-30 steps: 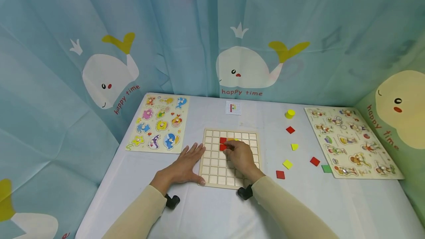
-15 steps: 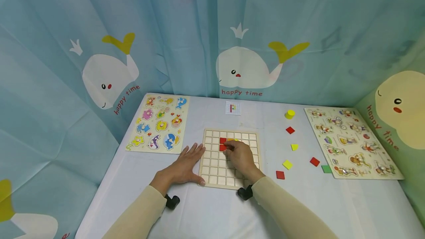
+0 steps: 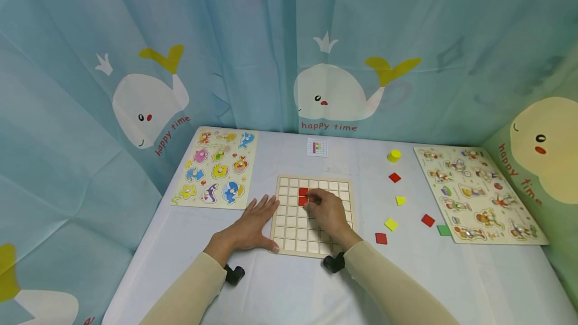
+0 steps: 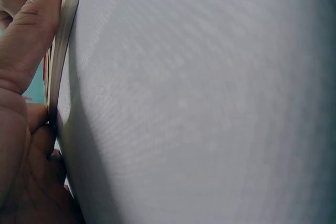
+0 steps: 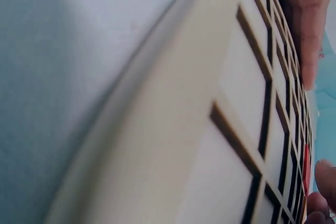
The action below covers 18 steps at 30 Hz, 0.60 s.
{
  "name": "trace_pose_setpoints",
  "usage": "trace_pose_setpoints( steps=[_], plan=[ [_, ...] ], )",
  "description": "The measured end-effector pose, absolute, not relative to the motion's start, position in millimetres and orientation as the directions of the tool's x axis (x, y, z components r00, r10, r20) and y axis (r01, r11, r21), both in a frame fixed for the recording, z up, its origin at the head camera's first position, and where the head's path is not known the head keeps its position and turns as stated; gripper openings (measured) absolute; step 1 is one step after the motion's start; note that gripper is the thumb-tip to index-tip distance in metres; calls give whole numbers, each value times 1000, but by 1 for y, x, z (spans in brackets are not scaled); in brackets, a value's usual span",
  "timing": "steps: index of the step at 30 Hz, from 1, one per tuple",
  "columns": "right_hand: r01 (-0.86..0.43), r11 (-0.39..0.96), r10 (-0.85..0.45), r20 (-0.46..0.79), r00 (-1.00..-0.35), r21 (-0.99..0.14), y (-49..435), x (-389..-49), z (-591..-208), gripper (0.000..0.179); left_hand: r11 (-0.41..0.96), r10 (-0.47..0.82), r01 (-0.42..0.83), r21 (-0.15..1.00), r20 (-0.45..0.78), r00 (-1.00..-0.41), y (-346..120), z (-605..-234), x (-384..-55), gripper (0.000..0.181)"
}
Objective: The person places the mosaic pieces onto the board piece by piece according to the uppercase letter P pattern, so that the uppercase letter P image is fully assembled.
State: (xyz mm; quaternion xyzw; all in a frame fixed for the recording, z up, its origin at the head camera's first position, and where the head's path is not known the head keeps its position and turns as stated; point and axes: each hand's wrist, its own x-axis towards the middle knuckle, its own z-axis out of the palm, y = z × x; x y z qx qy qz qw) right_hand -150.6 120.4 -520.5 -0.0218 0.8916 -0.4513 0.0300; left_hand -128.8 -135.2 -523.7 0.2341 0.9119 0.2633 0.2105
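A wooden grid board lies flat on the table between the two hands. My left hand rests with fingers spread at its left edge; in the left wrist view the thumb lies against the board's rim. Two red square tiles sit in cells of the grid, one behind the other. Just to their right, my right hand bends over the grid with thumb and fingers curled close to the cells. Its fingertips cover that spot, so whether a tile is pinched there cannot be told.
Right of the board lie loose red tiles, yellow pieces, a green piece and a yellow cylinder. A printed pattern card lies behind it. Picture puzzles stand left and right.
My right hand's fingertips have shifted slightly, and the orange and yellow seen behind them earlier are now covered. My left hand stays where it was.
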Motion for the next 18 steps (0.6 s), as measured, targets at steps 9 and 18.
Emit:
trace_pose_setpoints(
  steps=[9,18],
  plan=[
    [6,574,-36,-32,-999,-819,130,-153,-515,29,760,532,316,568,-265,-804,-135,-528,-130,129],
    [6,557,-35,-31,-999,-831,160,-144,-495,32,756,531,309,577,-265,-805,-134,-526,-129,129]
  ],
)
